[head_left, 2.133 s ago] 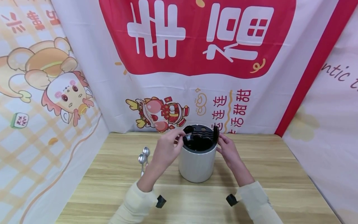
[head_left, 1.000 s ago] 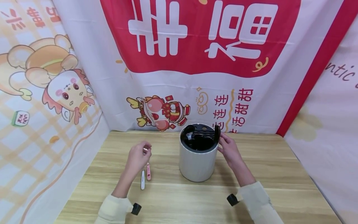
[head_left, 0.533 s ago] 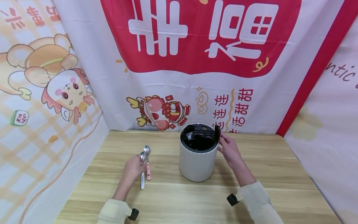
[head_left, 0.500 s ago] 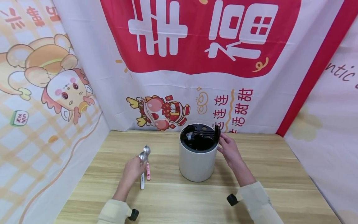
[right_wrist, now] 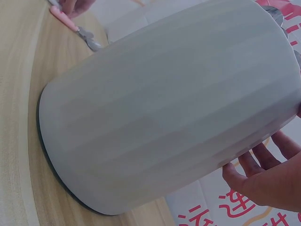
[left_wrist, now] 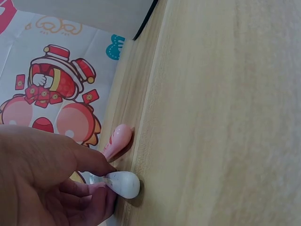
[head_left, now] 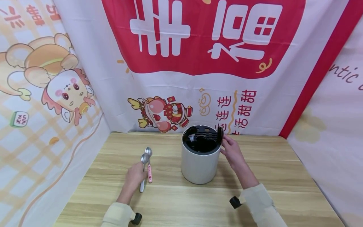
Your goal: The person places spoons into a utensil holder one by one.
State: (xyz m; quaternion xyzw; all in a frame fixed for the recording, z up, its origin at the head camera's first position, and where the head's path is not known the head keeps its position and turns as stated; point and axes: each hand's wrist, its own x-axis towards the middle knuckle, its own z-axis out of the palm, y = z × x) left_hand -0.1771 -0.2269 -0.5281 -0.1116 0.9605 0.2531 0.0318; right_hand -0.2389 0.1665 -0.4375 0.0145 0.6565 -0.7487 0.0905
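My left hand [head_left: 134, 177] pinches the white-handled spoon [head_left: 144, 158] near the middle of its handle. In the left wrist view, the spoon's white handle end [left_wrist: 124, 184] sticks out from between thumb and fingers, low over the tabletop. Close beside it lies a pink-handled spoon [head_left: 149, 173], its metal bowl pointing away from me. My right hand [head_left: 233, 152] rests its fingertips against the right side of a white cylindrical utensil holder [head_left: 199, 168]. In the right wrist view, several fingers [right_wrist: 251, 165] touch the holder's wall, bent only slightly; the thumb is mostly out of frame.
Inside the holder's black slotted top [head_left: 208, 135] stand dark utensils and a shiny piece that is too small to identify. Everything rests on a wooden table [head_left: 255, 176]. Printed cloth [head_left: 195, 85] hangs behind and at both sides.
The left hand has left the holder's top, moved left to the two spoons and taken the white-handled one. That spoon's handle end has shifted slightly left. The right hand has stayed at the holder.
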